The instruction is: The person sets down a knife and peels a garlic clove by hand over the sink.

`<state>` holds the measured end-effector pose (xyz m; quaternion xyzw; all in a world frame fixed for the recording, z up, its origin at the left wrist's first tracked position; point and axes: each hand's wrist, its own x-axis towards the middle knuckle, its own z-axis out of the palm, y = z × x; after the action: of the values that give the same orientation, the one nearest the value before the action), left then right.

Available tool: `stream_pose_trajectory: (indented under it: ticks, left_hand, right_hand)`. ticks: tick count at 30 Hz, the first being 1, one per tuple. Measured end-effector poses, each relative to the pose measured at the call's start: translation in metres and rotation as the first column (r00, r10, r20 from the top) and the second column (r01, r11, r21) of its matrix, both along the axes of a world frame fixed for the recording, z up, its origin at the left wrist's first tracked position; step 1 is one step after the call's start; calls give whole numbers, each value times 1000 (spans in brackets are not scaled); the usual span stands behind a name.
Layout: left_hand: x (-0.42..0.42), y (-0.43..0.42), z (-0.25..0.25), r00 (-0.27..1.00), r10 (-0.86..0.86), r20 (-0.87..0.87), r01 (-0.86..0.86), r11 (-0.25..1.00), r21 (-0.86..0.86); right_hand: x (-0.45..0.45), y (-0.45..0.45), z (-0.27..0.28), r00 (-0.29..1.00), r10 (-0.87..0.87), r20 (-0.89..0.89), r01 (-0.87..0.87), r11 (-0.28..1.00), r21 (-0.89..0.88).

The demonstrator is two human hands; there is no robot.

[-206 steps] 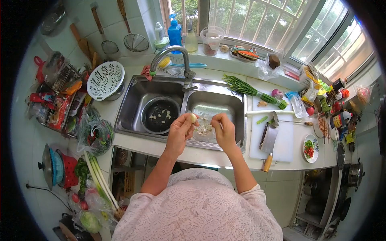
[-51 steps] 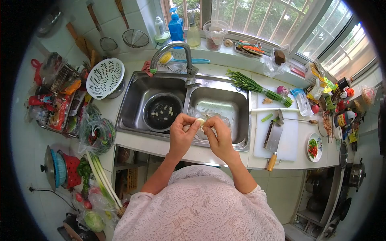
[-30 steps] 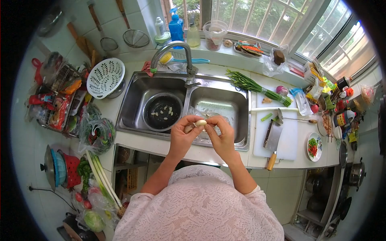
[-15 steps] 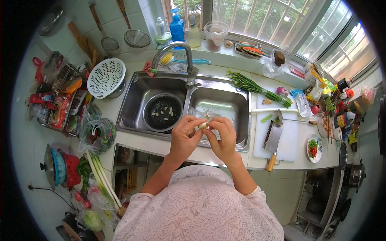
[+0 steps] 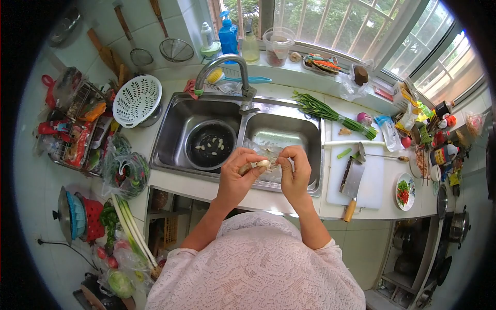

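Garlic clove [image 5: 263, 163] pinched in left hand [image 5: 237, 173]

The clove sits between left thumb and fingers, above the front left corner of the sink's right basin [image 5: 299, 133]. Just beside it, the right hand [image 5: 296, 170] has thumb and forefinger pressed together; whether they grip any peel cannot be told. Peeled cloves [image 5: 220, 142] lie in a dark bowl [image 5: 199, 160] inside the left basin. Right of the sink, a cleaver's [image 5: 353, 177] handle passes the cutting board's [image 5: 372, 188] front edge.

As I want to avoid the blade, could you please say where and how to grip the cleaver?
Probably by its wooden handle, from the near side: it juts past the near edge of the cutting board, with the blade farther away.
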<state>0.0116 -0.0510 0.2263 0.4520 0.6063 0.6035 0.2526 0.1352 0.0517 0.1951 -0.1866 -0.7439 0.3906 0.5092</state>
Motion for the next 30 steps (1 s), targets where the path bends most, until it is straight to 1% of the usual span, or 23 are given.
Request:
stream_pose_trajectory:
  ticks: [2,3,5,6,8,9,11,12,15,16,17,20,22,24,26,28,30]
  left_hand:
    - [-3,1,-4,999,-35,-10,36,997,63]
    - [-4,1,-5,999,-36,-10,36,997,63]
    - [-5,1,-5,994,-98,53,93,992,79]
    - [-5,1,-6,994,-99,54,95,992,80]
    - [-5,2,-6,993,-118,16,116,986,123]
    - [-5,1,-6,993,-119,17,116,986,123]
    - [-4,0,-6,992,-125,10,123,984,127]
    - [-4,0,-6,992,-127,11,124,984,128]
    - [-2,-2,-3,991,-130,-25,132,983,124]
    - [1,-5,2,994,-108,35,104,991,86]
    - [4,-7,4,992,-83,94,78,996,47]
    - [7,-10,-1,997,-57,48,55,998,38]
    - [8,-10,-2,996,-68,54,65,996,61]
    - [10,-11,-2,995,-79,61,74,994,82]
    - [12,-12,-3,966,-150,213,139,988,63]
    - [15,-12,-6,964,-155,217,138,986,91]
    - [17,-13,-7,962,-161,222,137,983,118]
  right_hand:
    - [1,4,-5,999,-39,18,40,996,-78]
    - [-2,4,-4,999,-39,18,41,996,-78]
    - [-8,2,1,991,-99,-90,78,974,-212]
    - [-7,1,5,991,-101,-89,80,974,-212]
    - [-5,-3,10,988,16,-155,-65,947,-316]
    - [-4,-3,9,988,16,-154,-64,946,-316]
    - [1,-5,7,979,173,-107,-188,970,-152]
    - [5,-7,8,966,249,-64,-257,952,-168]
    - [3,-11,8,964,247,-96,-261,947,-185]
    - [3,-12,8,964,249,-96,-263,947,-183]
    - [3,-12,8,964,246,-99,-259,954,-153]
    - [4,-15,10,967,232,-102,-243,964,-112]
    - [5,-17,13,970,219,-103,-229,968,-100]
    - [6,-19,15,984,172,-54,-173,985,-8]
    - [7,-23,15,986,159,-44,-159,987,21]
    - [9,-25,14,989,145,-34,-144,988,51]
    - [11,-26,12,982,176,-62,-176,984,13]
